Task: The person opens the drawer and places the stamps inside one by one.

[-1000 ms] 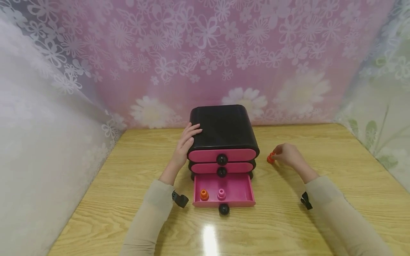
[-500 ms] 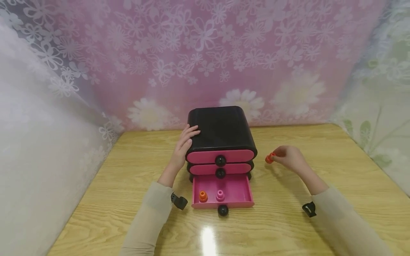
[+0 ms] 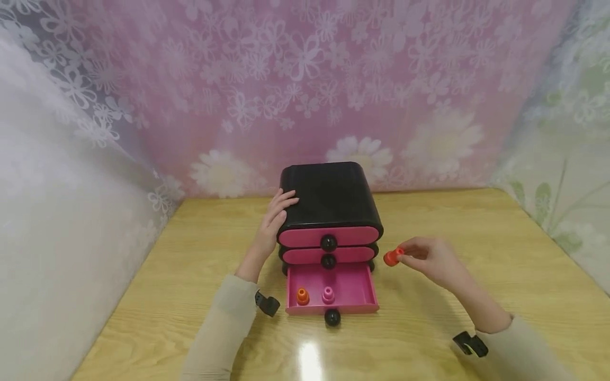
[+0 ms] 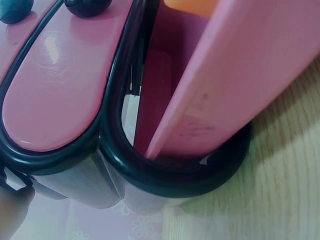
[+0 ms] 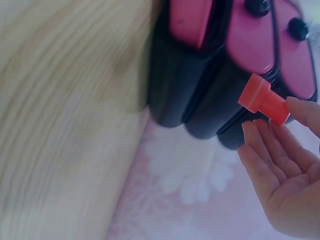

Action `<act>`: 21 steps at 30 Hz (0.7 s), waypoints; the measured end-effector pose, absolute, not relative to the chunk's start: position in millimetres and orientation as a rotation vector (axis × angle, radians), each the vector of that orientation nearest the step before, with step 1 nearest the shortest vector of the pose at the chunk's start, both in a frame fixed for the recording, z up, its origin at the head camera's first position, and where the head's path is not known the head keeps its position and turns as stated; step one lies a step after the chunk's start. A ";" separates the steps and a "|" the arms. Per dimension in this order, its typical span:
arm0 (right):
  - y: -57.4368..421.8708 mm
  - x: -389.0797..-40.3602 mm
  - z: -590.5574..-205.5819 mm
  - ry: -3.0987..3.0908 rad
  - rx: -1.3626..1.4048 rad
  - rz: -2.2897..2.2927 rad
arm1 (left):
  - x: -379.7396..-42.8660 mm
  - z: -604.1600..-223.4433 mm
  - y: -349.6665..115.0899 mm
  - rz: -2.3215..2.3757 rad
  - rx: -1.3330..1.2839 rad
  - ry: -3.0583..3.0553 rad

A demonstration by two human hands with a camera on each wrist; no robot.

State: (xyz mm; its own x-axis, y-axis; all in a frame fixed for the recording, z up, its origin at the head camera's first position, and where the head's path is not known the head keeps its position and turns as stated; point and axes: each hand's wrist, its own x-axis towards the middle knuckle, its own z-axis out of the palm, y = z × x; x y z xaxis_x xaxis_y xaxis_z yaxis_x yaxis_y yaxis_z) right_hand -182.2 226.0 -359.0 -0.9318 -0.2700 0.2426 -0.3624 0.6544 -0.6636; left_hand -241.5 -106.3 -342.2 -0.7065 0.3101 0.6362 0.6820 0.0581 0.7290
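A small black chest (image 3: 329,196) with pink drawers stands on the table. My left hand (image 3: 275,217) rests against its left side, with fingertips on the top edge; only a bit of that hand (image 4: 14,207) shows in the left wrist view. The bottom drawer (image 3: 350,286) is pulled out. It holds an orange stamp-shaped piece (image 3: 302,296) and a pink stamp-shaped piece (image 3: 328,295), both upright. Right of the chest, my right hand (image 3: 433,260) pinches a red stamp-shaped piece (image 3: 393,257) by its narrow stem. Its wider base (image 5: 254,92) points away from the fingers, tilted.
Two upper drawers (image 3: 305,237) are closed, each with a round black knob (image 3: 329,243). Wooden table surface (image 3: 214,248) surrounds the chest. A flowered pink cloth (image 3: 267,106) hangs behind, and pale cloth (image 3: 62,211) lines the left side.
My right hand has brought the red stamp-shaped piece up off the table, nearer to me and left toward the chest. My left hand stays on the chest. The view has tilted slightly.
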 end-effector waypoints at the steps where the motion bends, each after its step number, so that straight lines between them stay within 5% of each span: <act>1: 223.6 -177.6 -358.7 -2.741 0.543 1.155 | -240.8 -343.3 -105.9 -1.695 -1.000 -2.030; 21: 170.2 -170.3 -374.0 -2.774 0.823 1.195 | -241.3 -341.7 -104.2 -1.662 -1.059 -1.967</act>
